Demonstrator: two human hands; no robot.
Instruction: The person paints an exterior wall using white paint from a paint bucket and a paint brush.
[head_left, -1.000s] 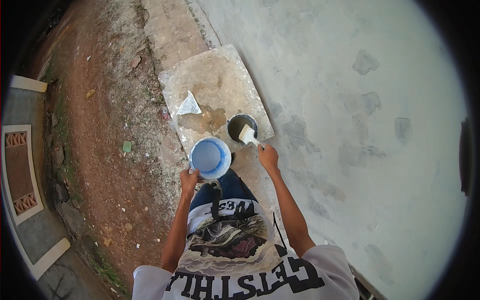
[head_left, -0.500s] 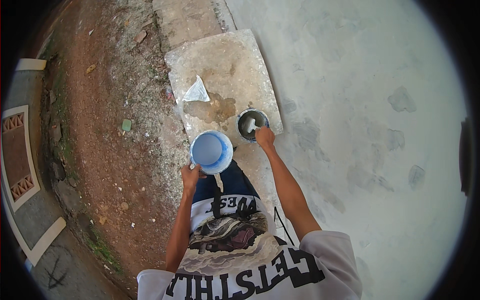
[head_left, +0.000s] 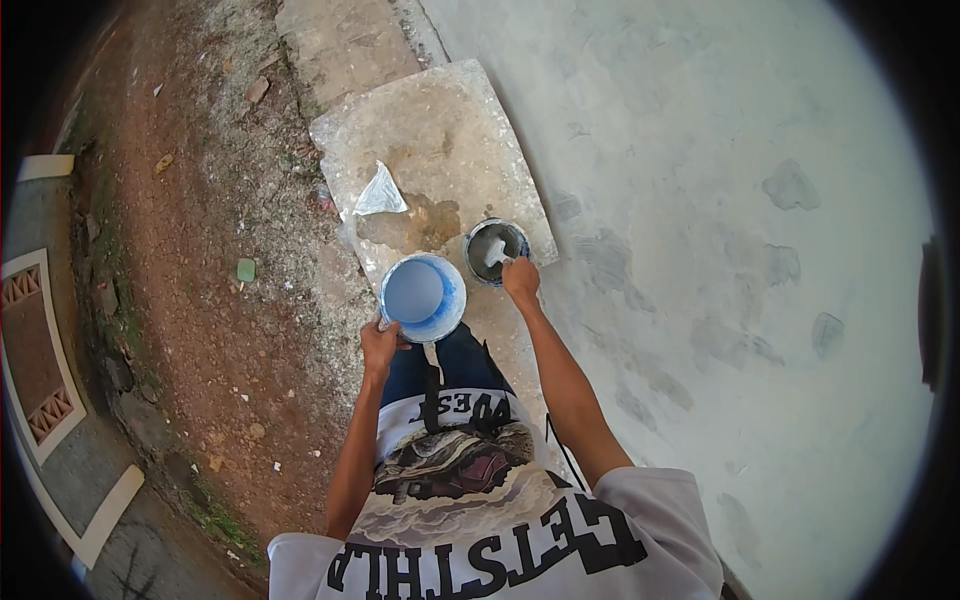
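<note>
My left hand (head_left: 380, 347) grips the rim of a blue bucket (head_left: 454, 312), holding it up in front of my legs. A smooth, pale blue-grey liquid (head_left: 412, 292) lies inside the bucket. My right hand (head_left: 521, 279) is closed on the handle of a putty knife (head_left: 495, 252), whose pale, coated blade reaches down into a dark-rimmed pail (head_left: 472, 265). Grey material shows in that pail, which sits at the near right corner of a stained board (head_left: 450, 100). The fingers of my right hand hide most of the knife's handle.
A crumpled white plastic scrap (head_left: 380, 193) lies on the board beside a wet stain. Along the right rises a pale wall (head_left: 680, 150) with grey patches. Reddish dirt ground (head_left: 190, 300) with debris and a small green piece (head_left: 246, 269) stretches to the left.
The putty knife's blade has shifted slightly left within the pail. My left hand still holds the blue bucket at nearly the same place. The whole view has turned a little.
</note>
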